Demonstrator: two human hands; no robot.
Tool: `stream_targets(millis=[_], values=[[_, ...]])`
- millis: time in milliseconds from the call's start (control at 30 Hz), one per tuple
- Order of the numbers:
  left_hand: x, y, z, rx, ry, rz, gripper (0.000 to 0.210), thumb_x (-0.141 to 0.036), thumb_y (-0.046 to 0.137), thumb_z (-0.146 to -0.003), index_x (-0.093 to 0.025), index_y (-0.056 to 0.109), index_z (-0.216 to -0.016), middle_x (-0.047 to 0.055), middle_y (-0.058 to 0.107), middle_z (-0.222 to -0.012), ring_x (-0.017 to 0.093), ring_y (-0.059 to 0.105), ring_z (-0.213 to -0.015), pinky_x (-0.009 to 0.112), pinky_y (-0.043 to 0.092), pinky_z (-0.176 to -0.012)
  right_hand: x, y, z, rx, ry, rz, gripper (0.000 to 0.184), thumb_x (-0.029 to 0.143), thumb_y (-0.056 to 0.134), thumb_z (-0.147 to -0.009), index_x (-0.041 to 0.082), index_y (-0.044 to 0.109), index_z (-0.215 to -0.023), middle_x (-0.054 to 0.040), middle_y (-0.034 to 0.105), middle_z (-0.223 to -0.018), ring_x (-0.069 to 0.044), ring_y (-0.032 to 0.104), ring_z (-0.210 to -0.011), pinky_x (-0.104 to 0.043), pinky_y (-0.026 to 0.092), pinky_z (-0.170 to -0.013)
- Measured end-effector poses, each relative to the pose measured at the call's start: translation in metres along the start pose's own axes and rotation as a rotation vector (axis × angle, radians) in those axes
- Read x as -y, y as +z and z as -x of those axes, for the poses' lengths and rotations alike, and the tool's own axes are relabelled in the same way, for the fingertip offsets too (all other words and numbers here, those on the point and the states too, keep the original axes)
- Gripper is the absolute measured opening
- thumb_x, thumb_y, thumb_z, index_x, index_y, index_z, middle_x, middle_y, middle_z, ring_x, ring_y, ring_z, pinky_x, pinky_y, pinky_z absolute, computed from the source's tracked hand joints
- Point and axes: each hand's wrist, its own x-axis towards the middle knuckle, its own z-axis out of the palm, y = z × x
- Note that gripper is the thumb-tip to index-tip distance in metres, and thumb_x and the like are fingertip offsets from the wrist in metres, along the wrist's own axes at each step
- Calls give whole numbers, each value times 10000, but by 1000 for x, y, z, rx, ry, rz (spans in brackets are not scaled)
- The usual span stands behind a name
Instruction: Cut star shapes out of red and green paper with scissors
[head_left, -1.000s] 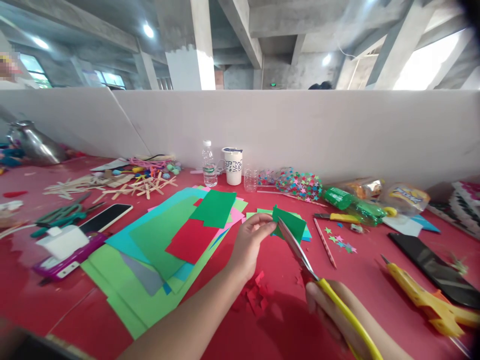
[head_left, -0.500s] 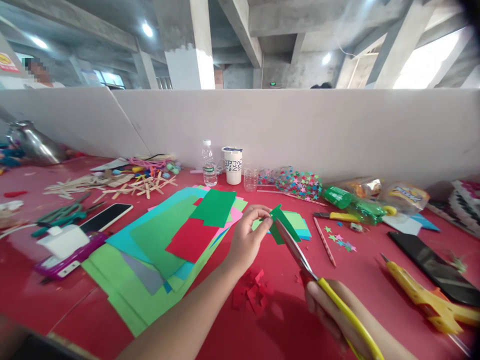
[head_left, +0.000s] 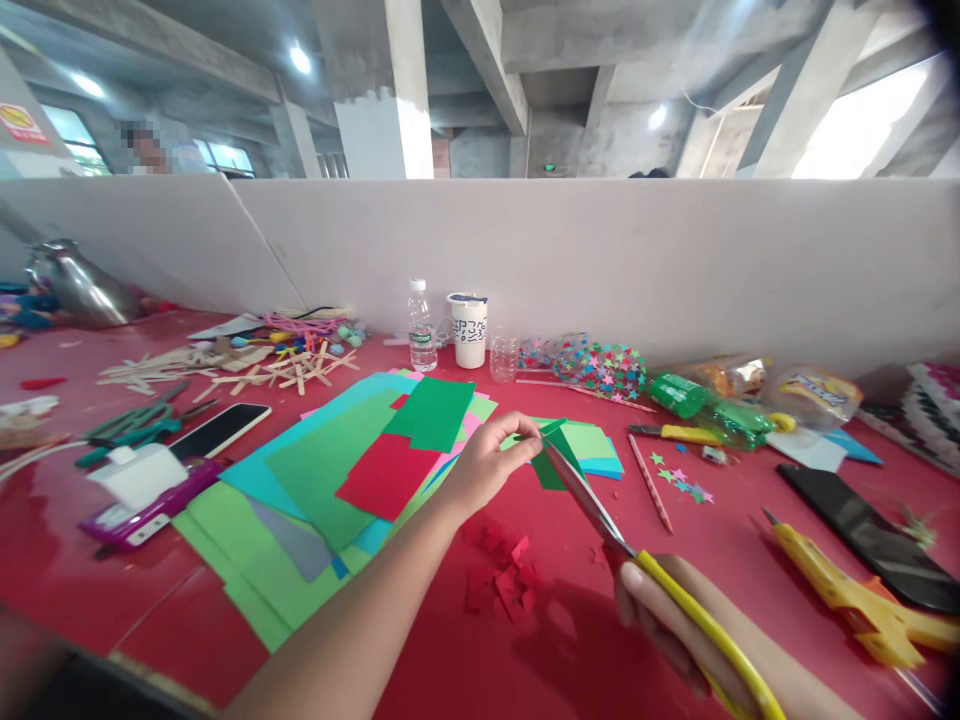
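Between thumb and fingertips, my left hand pinches a small dark green piece of paper above the red table. Yellow-handled scissors are gripped in my right hand. Their blades point up and left, with the tips at the green paper close to my left fingertips; whether the blades are closed cannot be seen clearly. Red paper scraps lie on the table below my hands. To the left spreads a stack of coloured paper sheets, with a red sheet and a green sheet on top.
A water bottle and white cup stand by the grey partition. A yellow glue gun, black phone and box cutter lie right. Wooden sticks and a purple device lie left. A person is beyond the partition.
The green paper has turned slightly and shifted left between my left fingers, the scissor tips following it. The view has swung slightly left.
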Motion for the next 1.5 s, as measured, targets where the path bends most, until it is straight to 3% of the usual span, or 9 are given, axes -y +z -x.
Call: stream_targets(millis=[233, 767, 933, 1067, 1333, 1500], values=[[2, -6, -3, 39, -43, -55, 161, -343, 569, -803, -190, 596, -762, 8, 592, -807, 184, 534, -830, 283, 376, -801, 7, 1, -2, -28, 79, 22, 591, 768, 385, -765, 194, 472, -651, 101, 327, -338, -50, 302, -267, -161, 202, -309], [2, -14, -3, 79, -131, -58, 166, -360, 610, -766, -197, 615, -736, -5, 605, -810, 184, 543, -844, 285, 355, -794, 15, 3, 0, -34, 96, 88, 538, 702, 423, -803, 201, 449, -609, 107, 299, -335, -48, 295, -277, -155, 191, -311], [4, -10, -3, 57, -116, 30, 165, -359, 618, -766, -195, 624, -748, 7, 621, -842, 193, 563, -880, 296, 380, -843, 8, 4, -3, -14, 113, 20, 557, 725, 378, -800, 204, 453, -618, 118, 298, -302, -38, 241, -237, -151, 208, -303], [7, 0, -3, -7, -70, 113, 156, -345, 650, -750, -190, 631, -737, 36, 621, -985, 216, 547, -1038, 305, 363, -933, 3, 6, -4, -27, 23, -35, 603, 771, 332, -777, 202, 446, -611, 105, 330, -295, -37, 262, -238, -155, 219, -320], [2, 8, 0, -92, -116, 288, 112, -300, 653, -724, -191, 630, -717, 31, 619, -1036, 217, 548, -1028, 292, 417, -827, 4, 5, -4, -69, 14, 45, 603, 766, 356, -778, 202, 462, -592, 87, 342, -307, -55, 283, -255, -194, 168, -328], [3, 7, -1, -93, -89, 293, 97, -276, 648, -726, -187, 623, -695, 27, 600, -1034, 204, 537, -1024, 287, 412, -824, 9, 7, 0, -122, 7, 72, 578, 751, 390, -778, 201, 467, -620, 83, 360, -401, -60, 311, -320, -199, 225, -338]])
